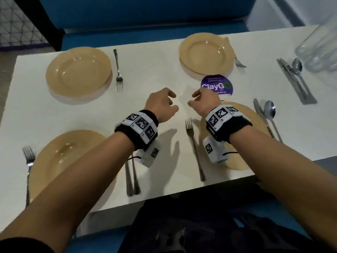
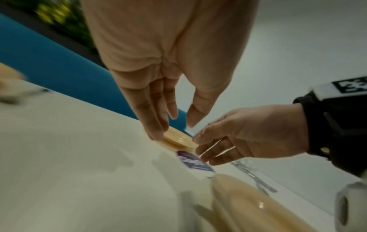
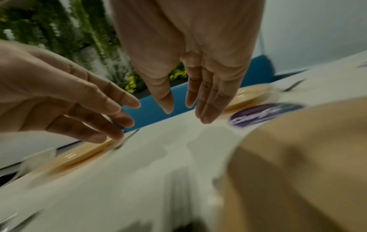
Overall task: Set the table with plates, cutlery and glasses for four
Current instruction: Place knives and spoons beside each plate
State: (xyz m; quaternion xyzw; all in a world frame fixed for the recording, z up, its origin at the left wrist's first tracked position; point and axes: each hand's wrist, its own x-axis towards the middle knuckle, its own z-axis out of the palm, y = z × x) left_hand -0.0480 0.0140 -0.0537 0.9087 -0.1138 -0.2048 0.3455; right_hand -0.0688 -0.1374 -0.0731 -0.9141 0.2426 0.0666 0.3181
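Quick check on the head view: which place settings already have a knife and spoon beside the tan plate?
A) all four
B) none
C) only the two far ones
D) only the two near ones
D: the near-right tan plate has a steel knife and spoon beside it, the near-left tan plate has two steel handles, and the far plates have only forks.

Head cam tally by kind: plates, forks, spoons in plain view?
Plates: 4
Forks: 4
Spoons: 2 with bowls showing; two half-hidden handles by the near-left plate not counted
Total: 10
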